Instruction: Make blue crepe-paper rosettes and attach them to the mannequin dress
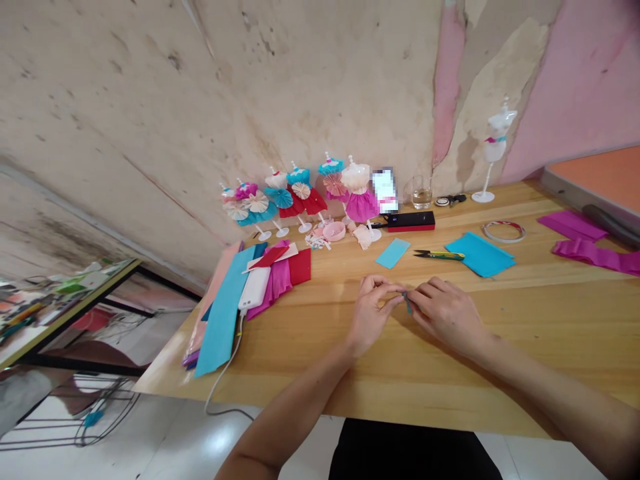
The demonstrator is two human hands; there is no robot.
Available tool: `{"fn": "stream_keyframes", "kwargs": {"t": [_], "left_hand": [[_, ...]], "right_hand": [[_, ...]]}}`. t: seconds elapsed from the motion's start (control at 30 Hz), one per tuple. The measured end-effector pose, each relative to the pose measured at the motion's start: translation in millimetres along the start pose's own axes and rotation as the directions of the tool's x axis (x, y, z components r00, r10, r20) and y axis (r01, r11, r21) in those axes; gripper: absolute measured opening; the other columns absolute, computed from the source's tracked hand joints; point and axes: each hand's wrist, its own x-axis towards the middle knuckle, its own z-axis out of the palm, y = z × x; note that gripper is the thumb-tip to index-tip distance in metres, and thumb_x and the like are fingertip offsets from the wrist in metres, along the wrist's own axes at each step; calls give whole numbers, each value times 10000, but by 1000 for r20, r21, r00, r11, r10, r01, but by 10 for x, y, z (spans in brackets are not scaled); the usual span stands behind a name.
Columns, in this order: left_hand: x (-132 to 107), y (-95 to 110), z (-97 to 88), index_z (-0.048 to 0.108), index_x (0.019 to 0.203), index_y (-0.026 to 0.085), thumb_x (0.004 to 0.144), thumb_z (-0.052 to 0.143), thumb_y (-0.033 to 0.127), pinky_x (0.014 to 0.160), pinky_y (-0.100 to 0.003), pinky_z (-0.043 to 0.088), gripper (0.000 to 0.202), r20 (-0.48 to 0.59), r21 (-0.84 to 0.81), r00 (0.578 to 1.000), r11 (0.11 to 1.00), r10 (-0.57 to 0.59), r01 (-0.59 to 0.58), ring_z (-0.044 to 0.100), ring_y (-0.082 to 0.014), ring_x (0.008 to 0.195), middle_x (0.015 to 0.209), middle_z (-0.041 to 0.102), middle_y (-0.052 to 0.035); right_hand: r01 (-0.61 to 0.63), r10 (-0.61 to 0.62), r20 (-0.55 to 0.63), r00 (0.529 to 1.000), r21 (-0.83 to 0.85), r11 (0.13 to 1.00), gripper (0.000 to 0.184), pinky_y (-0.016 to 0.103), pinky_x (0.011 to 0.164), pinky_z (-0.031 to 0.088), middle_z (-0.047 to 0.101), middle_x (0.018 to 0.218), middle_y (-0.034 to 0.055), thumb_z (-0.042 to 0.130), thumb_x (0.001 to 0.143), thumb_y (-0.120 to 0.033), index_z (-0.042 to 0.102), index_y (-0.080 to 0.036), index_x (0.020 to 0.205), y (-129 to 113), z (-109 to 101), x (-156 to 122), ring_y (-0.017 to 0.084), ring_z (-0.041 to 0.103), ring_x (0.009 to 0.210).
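Left hand (373, 313) and right hand (447, 315) are nearly closed, fingertips pinching a small blue paper piece (409, 303) between them, likely for fine control, over the wooden surface (530, 333). Yellow-handled thread snips (439, 254) and a blue paper sheet (480, 255) lie just ahead, within reach.

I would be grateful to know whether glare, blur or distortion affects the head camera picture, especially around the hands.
In the head view, wide-lens distortion tilts the pale wooden table; glare marks the white floor tile; the upright phone screen is pixelated; the small blue paper piece between the left hand and right hand looks soft.
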Motion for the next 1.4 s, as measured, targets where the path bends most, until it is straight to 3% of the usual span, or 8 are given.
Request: {"fn": "stream_keyframes", "kwargs": {"t": [0.5, 0.73, 0.93, 1.0, 1.07, 1.2, 1.27, 1.4], "left_hand": [[-24, 28, -26, 683, 969, 252, 906, 567, 364, 927, -357, 388, 173, 33, 200, 996, 975, 89, -94, 506, -194, 1008, 1002, 567, -51], [97, -57, -104, 685, 883, 202, 856, 639, 353, 946, -315, 391, 160, -12, -185, 993, 976, -118, 114, 529, -182, 1010, 985, 547, -43], [161, -209, -130, 687, 860, 174, 806, 692, 371, 878, -285, 408, 205, -48, -472, 967, 858, -251, 200, 535, -160, 927, 921, 564, -30], [148, -216, -119, 692, 867, 183, 795, 708, 345, 882, -281, 403, 178, -65, -483, 972, 859, -227, 168, 528, -156, 936, 925, 553, -25], [128, -204, -103, 701, 867, 196, 786, 721, 316, 900, -285, 396, 145, -83, -475, 978, 870, -191, 130, 521, -155, 951, 929, 538, -21], [99, -183, -68, 720, 860, 206, 778, 731, 305, 945, -311, 381, 130, -79, -448, 985, 888, -154, 103, 511, -176, 1010, 943, 533, -26], [93, -184, -53, 727, 867, 208, 777, 733, 313, 953, -319, 377, 138, -71, -431, 986, 896, -153, 108, 506, -183, 1022, 951, 531, -31], [83, -178, -34, 739, 867, 218, 770, 742, 316, 945, -319, 380, 138, -58, -394, 991, 915, -120, 87, 511, -186, 1014, 949, 533, -35]], "right_hand": [[-22, 23, -10, 1000, 48, 999, 212, 367, 745, 346, 685, 835, 65, 475, 936, -240, 683, -202, 925, 37, 6, 23, 237, 575, 870], [-134, 202, -123, 972, 416, 900, 373, 387, 848, 468, 683, 1087, 90, 533, 926, -341, 556, -201, 1270, 31, -77, 57, 243, 606, 995], [-196, 403, -238, 884, 594, 780, 218, 403, 857, 496, 661, 1073, 83, 585, 898, -356, 622, -247, 1082, 61, -101, 72, 251, 603, 1029], [-281, 512, -137, 848, 703, 654, 253, 393, 798, 515, 659, 1080, 92, 610, 874, -409, 608, -244, 1066, 47, -91, 74, 254, 617, 988], [-365, 583, 73, 809, 840, 402, 372, 382, 767, 526, 657, 1120, 101, 610, 861, -468, 558, -249, 1156, 26, -86, 78, 254, 628, 979], [-477, 391, 490, 779, 868, -138, 479, 371, 849, 499, 658, 1135, 96, 628, 849, -489, 518, -251, 1250, -18, -110, 88, 254, 611, 1060], [-493, 307, 559, 771, 827, -269, 433, 346, 832, 482, 657, 1094, 82, 674, 823, -457, 569, -239, 1182, -42, -122, 89, 247, 597, 1053], [-472, 312, 593, 743, 793, -385, 388, 311, 765, 454, 638, 1041, 56, 730, 779, -413, 614, -240, 1106, -71, -114, 90, 208, 578, 963]]}}
